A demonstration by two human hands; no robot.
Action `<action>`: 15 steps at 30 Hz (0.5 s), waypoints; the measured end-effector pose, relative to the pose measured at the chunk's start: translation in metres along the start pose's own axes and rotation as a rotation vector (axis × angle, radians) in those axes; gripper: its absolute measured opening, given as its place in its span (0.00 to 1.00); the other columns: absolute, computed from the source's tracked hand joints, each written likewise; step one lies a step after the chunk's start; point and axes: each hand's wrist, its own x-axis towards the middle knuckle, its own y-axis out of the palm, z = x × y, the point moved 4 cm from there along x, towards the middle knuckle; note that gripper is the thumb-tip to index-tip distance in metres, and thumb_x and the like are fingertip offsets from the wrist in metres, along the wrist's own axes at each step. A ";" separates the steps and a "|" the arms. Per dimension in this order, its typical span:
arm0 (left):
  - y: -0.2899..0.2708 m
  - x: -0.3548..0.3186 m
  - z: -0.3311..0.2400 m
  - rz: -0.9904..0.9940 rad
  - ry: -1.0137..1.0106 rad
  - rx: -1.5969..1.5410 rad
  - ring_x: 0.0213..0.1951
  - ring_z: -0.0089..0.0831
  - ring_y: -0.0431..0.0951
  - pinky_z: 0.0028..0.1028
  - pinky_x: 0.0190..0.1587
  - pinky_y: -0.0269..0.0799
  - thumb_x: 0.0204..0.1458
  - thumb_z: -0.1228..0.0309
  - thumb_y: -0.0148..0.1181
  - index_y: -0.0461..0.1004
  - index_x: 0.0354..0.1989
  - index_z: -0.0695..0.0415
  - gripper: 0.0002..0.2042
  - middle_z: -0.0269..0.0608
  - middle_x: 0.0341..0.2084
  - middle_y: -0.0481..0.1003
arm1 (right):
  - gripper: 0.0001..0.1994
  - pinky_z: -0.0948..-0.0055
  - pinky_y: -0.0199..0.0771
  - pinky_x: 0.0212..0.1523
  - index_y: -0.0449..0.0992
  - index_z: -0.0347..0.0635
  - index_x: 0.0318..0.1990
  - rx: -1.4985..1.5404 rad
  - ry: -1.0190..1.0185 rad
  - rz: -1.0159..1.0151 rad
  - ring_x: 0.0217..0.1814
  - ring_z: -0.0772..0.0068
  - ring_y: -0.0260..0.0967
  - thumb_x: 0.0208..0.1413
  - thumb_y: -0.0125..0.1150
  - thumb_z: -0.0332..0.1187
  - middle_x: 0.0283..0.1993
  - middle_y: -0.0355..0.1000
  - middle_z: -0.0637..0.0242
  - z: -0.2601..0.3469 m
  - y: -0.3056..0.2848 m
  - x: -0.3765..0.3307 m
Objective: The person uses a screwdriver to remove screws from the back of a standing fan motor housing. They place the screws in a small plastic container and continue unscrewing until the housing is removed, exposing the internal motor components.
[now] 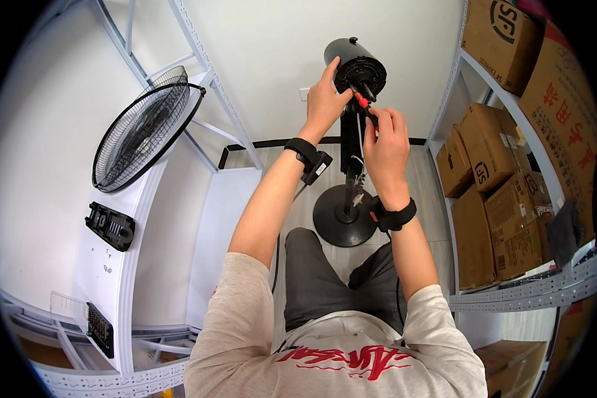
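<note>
Black cylindrical fan motor housing [351, 58] sits atop a black pole stand with a round base [345, 229], before the white wall. The left hand [325, 103] rests against its lower left side; with some fingers hidden, I cannot tell whether it grips. Just beside, the right hand [386, 149] is closed around a slim red-and-black hand tool [363, 102] angled toward the housing's front.

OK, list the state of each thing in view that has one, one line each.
Fan motor: front bare, no grille on it
Stand: upright
Left grip: against the motor
Right grip: closed on the tool
Red-and-black tool: tip at the motor
Wires: hanging loose
Wire grille: off, on the shelf
Cardboard boxes: stacked on the rack
</note>
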 end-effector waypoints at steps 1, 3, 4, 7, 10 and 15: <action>0.000 0.000 0.001 -0.002 -0.002 -0.001 0.17 0.32 0.70 0.34 0.25 0.67 0.43 0.68 0.67 0.65 0.67 0.50 0.36 0.39 0.13 0.68 | 0.10 0.60 0.74 0.43 0.73 0.38 0.44 0.002 0.004 0.003 0.45 0.54 0.71 0.55 0.62 0.23 0.44 0.69 0.58 0.000 0.001 -0.001; 0.001 0.001 0.001 0.000 -0.004 -0.014 0.17 0.28 0.67 0.31 0.24 0.65 0.43 0.67 0.67 0.65 0.67 0.49 0.36 0.36 0.13 0.66 | 0.10 0.60 0.74 0.43 0.73 0.38 0.44 0.001 0.006 -0.001 0.45 0.54 0.71 0.55 0.62 0.23 0.44 0.69 0.58 0.000 0.000 -0.001; 0.002 0.001 0.001 0.002 -0.007 -0.023 0.17 0.24 0.64 0.29 0.24 0.63 0.43 0.67 0.68 0.65 0.67 0.48 0.37 0.34 0.13 0.63 | 0.10 0.60 0.74 0.43 0.73 0.38 0.44 0.000 0.004 -0.007 0.45 0.54 0.71 0.55 0.62 0.23 0.44 0.69 0.58 0.000 0.000 -0.001; 0.003 0.002 0.006 0.000 -0.012 -0.038 0.17 0.20 0.62 0.26 0.24 0.62 0.44 0.67 0.68 0.65 0.68 0.47 0.37 0.31 0.13 0.62 | 0.10 0.60 0.74 0.44 0.73 0.38 0.44 -0.003 0.004 -0.012 0.45 0.54 0.71 0.55 0.63 0.23 0.44 0.69 0.58 0.002 0.003 0.000; 0.005 0.001 0.006 0.003 -0.008 -0.042 0.18 0.20 0.64 0.26 0.24 0.64 0.44 0.67 0.68 0.64 0.68 0.47 0.38 0.32 0.14 0.64 | 0.10 0.60 0.74 0.44 0.73 0.38 0.44 -0.009 0.020 0.000 0.46 0.53 0.71 0.55 0.62 0.23 0.44 0.69 0.58 0.006 0.002 0.002; 0.005 -0.002 0.003 0.006 0.001 -0.027 0.18 0.24 0.67 0.28 0.25 0.66 0.44 0.68 0.67 0.63 0.68 0.50 0.38 0.34 0.14 0.66 | 0.10 0.59 0.74 0.45 0.73 0.37 0.45 -0.004 0.048 0.016 0.46 0.53 0.71 0.55 0.62 0.23 0.44 0.69 0.57 0.008 0.001 0.002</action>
